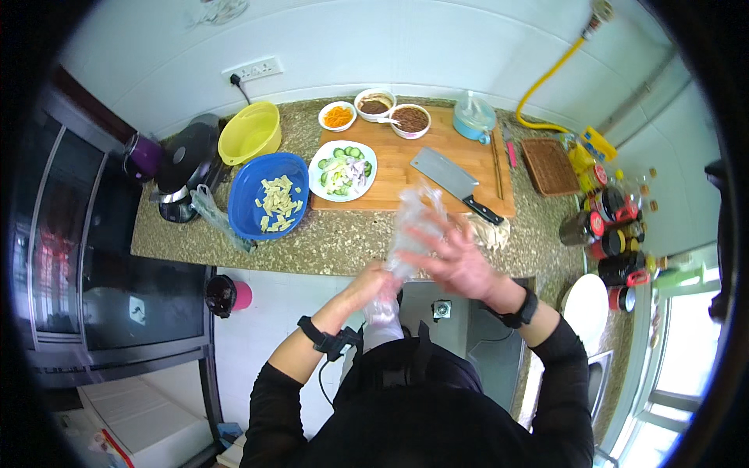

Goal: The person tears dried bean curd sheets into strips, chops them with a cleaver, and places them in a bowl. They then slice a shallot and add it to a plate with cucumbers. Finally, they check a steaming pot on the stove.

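Note:
A clear plastic bag [414, 219] hangs in front of me at the counter's front edge, its outline blurred. My left hand [374, 284] is closed around the bag's lower part. Spread fingers of my right hand [453, 257] lie against or just beside the bag; whether they touch it is unclear. Beyond the hands, a cleaver [447, 174] rests on a wooden cutting board [398, 169], its black handle over the front edge near a crumpled cloth [491, 231]. A white plate of sliced cucumber and pale purple pieces [343, 171] overlaps the board's left side.
A blue basin with pale pieces [269, 196] and a yellow basin [250, 134] stand left. Bowls of orange shreds [337, 116] and brown food [409, 121] stand at the back. A lidded blue container [474, 117], wicker basket [549, 166] and several bottles and jars [611, 225] are right.

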`<control>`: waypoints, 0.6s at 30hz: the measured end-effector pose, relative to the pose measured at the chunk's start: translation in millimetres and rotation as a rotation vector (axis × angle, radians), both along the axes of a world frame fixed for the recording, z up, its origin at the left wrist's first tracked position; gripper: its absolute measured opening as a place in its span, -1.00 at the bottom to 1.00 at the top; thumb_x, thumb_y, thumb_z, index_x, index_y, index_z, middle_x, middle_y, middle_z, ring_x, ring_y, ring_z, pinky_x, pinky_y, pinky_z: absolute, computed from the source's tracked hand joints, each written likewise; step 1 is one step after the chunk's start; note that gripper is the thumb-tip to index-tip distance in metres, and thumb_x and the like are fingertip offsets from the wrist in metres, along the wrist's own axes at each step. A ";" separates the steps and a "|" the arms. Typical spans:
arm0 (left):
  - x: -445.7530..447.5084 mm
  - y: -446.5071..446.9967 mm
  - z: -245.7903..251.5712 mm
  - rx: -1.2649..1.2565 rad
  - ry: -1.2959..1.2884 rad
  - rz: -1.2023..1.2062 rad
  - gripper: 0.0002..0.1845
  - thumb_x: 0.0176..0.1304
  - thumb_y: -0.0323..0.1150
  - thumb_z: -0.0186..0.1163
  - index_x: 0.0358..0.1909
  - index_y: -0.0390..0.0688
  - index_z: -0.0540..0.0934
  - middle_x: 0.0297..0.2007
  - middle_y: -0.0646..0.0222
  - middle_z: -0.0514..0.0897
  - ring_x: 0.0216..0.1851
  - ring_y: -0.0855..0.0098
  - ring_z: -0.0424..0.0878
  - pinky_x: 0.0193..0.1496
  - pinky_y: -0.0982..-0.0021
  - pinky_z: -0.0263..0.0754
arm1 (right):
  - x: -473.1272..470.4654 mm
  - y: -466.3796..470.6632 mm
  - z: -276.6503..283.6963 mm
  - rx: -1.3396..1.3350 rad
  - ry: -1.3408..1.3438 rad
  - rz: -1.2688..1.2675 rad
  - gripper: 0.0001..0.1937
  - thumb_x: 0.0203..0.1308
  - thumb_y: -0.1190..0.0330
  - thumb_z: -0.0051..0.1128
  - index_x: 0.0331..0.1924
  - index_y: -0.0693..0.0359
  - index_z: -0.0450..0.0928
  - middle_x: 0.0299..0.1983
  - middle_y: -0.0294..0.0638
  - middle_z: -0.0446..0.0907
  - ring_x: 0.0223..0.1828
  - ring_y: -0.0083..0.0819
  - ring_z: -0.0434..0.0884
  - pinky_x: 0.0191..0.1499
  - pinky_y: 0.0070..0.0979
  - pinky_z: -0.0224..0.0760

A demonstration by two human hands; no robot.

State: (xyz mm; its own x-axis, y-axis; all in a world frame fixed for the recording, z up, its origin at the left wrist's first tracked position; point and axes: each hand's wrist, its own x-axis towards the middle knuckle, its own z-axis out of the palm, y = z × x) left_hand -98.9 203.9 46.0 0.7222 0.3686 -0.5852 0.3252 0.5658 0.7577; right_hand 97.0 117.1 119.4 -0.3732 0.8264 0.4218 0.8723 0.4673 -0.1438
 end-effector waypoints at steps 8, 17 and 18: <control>-23.3 -62.0 38.4 -0.511 -0.476 0.717 -0.77 0.22 -0.26 0.03 -0.22 -0.20 0.47 -0.38 0.30 0.56 -0.33 0.37 0.55 -0.19 0.28 0.48 | -56.2 -32.0 -100.3 -0.500 0.837 -0.025 -0.66 -0.12 0.50 0.11 -0.14 0.22 0.46 -0.26 -0.03 0.54 -0.19 -0.06 0.53 -0.12 -0.27 0.37; -53.1 -90.5 -3.9 1.014 -0.101 0.478 -0.73 0.23 -0.52 -0.08 -0.06 -0.27 0.49 -0.09 0.22 0.57 -0.03 0.31 0.51 0.09 0.32 0.32 | -122.9 -66.8 -68.1 -0.864 0.693 0.022 -0.77 0.17 0.31 -0.12 -0.25 0.33 0.42 -0.30 0.11 0.52 -0.22 0.12 0.48 -0.15 -0.09 0.29; -60.5 -91.8 -0.3 1.335 -0.133 0.299 -0.73 0.20 -0.53 -0.06 -0.07 -0.25 0.50 -0.09 0.22 0.57 -0.02 0.30 0.51 0.07 0.34 0.34 | -119.9 -69.1 -59.1 -0.825 0.579 0.015 -0.77 0.16 0.29 -0.08 -0.26 0.31 0.43 -0.36 0.05 0.52 -0.19 0.06 0.47 -0.13 -0.09 0.28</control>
